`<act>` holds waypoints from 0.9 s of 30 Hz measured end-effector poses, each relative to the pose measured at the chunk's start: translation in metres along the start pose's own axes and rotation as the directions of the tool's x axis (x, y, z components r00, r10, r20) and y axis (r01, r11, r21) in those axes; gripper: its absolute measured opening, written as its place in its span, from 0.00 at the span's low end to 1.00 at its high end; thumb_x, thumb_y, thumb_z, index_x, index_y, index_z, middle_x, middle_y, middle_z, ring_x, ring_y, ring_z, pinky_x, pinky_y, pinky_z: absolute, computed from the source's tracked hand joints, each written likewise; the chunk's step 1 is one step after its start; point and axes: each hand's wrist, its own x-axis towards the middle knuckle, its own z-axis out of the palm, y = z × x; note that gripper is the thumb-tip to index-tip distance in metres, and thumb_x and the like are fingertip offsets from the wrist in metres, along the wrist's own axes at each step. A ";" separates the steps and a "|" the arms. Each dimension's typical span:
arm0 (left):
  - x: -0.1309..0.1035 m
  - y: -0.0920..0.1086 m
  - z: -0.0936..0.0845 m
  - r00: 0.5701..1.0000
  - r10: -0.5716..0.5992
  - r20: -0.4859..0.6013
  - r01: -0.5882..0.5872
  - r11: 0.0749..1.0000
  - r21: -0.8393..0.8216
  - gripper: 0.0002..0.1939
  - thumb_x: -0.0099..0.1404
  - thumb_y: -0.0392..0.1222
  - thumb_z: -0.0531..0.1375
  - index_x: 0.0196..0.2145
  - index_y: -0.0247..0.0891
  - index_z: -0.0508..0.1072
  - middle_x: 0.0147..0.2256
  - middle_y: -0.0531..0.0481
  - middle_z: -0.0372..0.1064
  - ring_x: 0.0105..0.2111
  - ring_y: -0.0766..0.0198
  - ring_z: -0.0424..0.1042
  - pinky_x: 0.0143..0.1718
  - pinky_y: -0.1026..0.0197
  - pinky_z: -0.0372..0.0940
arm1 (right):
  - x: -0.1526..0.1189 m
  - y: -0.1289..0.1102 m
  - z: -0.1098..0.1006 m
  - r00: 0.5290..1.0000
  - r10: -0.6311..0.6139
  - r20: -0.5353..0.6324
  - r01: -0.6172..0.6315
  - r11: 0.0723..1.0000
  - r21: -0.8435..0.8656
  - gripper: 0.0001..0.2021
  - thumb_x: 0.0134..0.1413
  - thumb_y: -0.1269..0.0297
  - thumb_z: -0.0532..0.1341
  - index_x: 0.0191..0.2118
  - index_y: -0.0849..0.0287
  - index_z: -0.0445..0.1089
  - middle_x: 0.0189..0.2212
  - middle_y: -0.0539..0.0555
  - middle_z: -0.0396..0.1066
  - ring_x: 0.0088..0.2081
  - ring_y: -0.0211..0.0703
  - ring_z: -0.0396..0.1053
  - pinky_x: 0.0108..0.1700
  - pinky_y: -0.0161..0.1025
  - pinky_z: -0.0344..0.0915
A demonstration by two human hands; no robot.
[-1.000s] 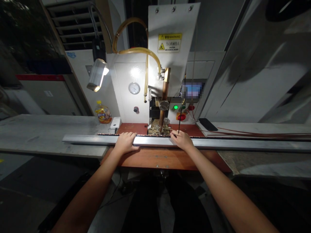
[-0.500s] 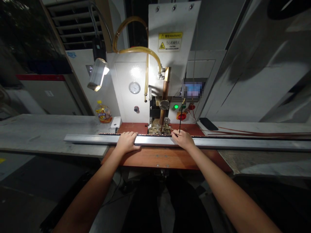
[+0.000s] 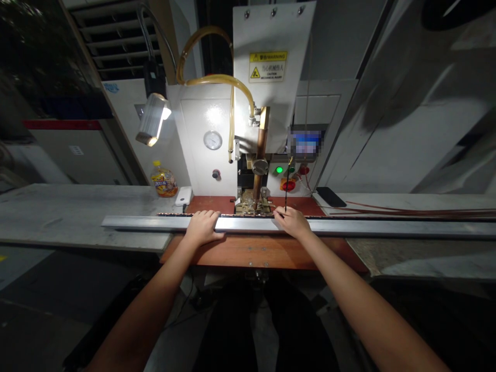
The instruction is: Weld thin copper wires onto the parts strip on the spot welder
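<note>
A long silver metal bar lies across the bench in front of a machine. My left hand is closed over it, fingers on top and thumb along the near side. Farther right, my right hand rests at the bar with its fingers pinched around the lower end of a thin dark rod, which stands nearly upright. Between the hands, a copper-coloured electrode points down at a small metal fixture just behind the bar. A dark strip with coppery bits runs along the bar's far edge; its detail is too small to tell.
The white machine carries a gauge, hoses and a lit green button. A lamp shines from the left. A bottle and white device stand left; a phone and brown rods lie right.
The view has shifted very slightly, so the machine appears a little farther left. Both hands keep their places on the bar.
</note>
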 end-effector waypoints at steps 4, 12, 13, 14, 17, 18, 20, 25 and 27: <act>0.001 0.002 0.000 1.000 -0.004 0.002 0.004 1.000 0.007 0.31 0.49 0.60 0.63 0.48 0.41 0.68 0.42 0.42 0.71 0.43 0.48 0.68 0.45 0.50 0.58 | -0.001 0.002 0.000 1.000 -0.011 -0.014 0.011 1.000 0.001 0.15 0.62 0.59 0.50 0.33 0.54 0.73 0.29 0.52 0.72 0.32 0.41 0.68 0.32 0.34 0.53; 0.001 0.004 -0.001 1.000 -0.003 -0.005 0.003 1.000 0.014 0.31 0.49 0.60 0.64 0.47 0.41 0.68 0.41 0.43 0.71 0.43 0.48 0.68 0.45 0.51 0.59 | -0.002 0.003 0.000 0.999 -0.022 -0.029 0.023 1.000 0.008 0.14 0.62 0.59 0.50 0.33 0.54 0.72 0.29 0.52 0.72 0.33 0.41 0.68 0.33 0.34 0.54; 0.001 0.005 -0.001 1.000 -0.001 -0.006 0.002 1.000 0.017 0.31 0.49 0.60 0.64 0.47 0.41 0.68 0.41 0.43 0.71 0.43 0.48 0.68 0.45 0.51 0.59 | -0.002 0.003 0.000 0.999 -0.021 -0.029 0.021 1.000 0.009 0.14 0.62 0.59 0.50 0.33 0.54 0.72 0.29 0.52 0.72 0.33 0.41 0.69 0.33 0.34 0.54; 0.001 0.005 -0.001 1.000 0.000 -0.006 0.000 1.000 0.020 0.31 0.50 0.60 0.63 0.47 0.41 0.68 0.42 0.43 0.71 0.43 0.48 0.68 0.44 0.51 0.59 | -0.002 0.003 0.000 0.999 -0.018 -0.028 0.019 1.000 0.011 0.14 0.62 0.59 0.50 0.33 0.54 0.72 0.30 0.52 0.72 0.33 0.41 0.69 0.33 0.34 0.53; 0.001 0.006 -0.001 1.000 -0.005 -0.003 0.005 1.000 0.021 0.31 0.50 0.60 0.63 0.48 0.41 0.68 0.42 0.43 0.71 0.43 0.47 0.68 0.44 0.51 0.59 | -0.003 0.003 -0.002 1.000 -0.009 -0.023 0.010 1.000 0.015 0.14 0.62 0.59 0.51 0.32 0.54 0.72 0.30 0.52 0.73 0.33 0.41 0.69 0.33 0.34 0.53; 0.002 0.006 -0.001 1.000 -0.006 -0.001 0.006 1.000 0.018 0.31 0.50 0.60 0.63 0.48 0.41 0.68 0.42 0.43 0.71 0.43 0.48 0.68 0.45 0.51 0.58 | -0.003 0.003 -0.002 1.000 -0.007 -0.022 0.007 1.000 0.016 0.14 0.62 0.59 0.51 0.32 0.54 0.72 0.30 0.52 0.73 0.33 0.41 0.69 0.33 0.34 0.53; 0.002 0.007 -0.001 1.000 -0.009 0.003 0.009 1.000 0.014 0.31 0.50 0.60 0.63 0.48 0.41 0.68 0.42 0.42 0.71 0.44 0.48 0.68 0.45 0.50 0.58 | -0.003 0.003 -0.003 1.000 -0.003 -0.017 0.004 1.000 0.018 0.15 0.62 0.59 0.51 0.32 0.54 0.72 0.30 0.52 0.73 0.33 0.41 0.68 0.33 0.34 0.53; 0.002 0.008 0.000 1.000 -0.018 0.015 0.018 1.000 -0.006 0.32 0.49 0.60 0.64 0.48 0.41 0.68 0.43 0.42 0.71 0.44 0.47 0.68 0.46 0.49 0.58 | -0.004 0.003 -0.006 1.000 0.003 -0.010 -0.003 1.000 0.018 0.15 0.62 0.59 0.50 0.33 0.54 0.73 0.29 0.53 0.72 0.33 0.41 0.68 0.33 0.34 0.54; 0.003 0.008 0.000 1.000 -0.021 0.021 0.021 1.000 -0.005 0.32 0.49 0.60 0.64 0.48 0.41 0.68 0.43 0.42 0.71 0.44 0.47 0.68 0.46 0.49 0.58 | -0.004 0.004 -0.006 1.000 0.003 -0.014 -0.003 1.000 0.019 0.15 0.62 0.59 0.51 0.33 0.54 0.73 0.29 0.53 0.73 0.33 0.41 0.68 0.33 0.34 0.54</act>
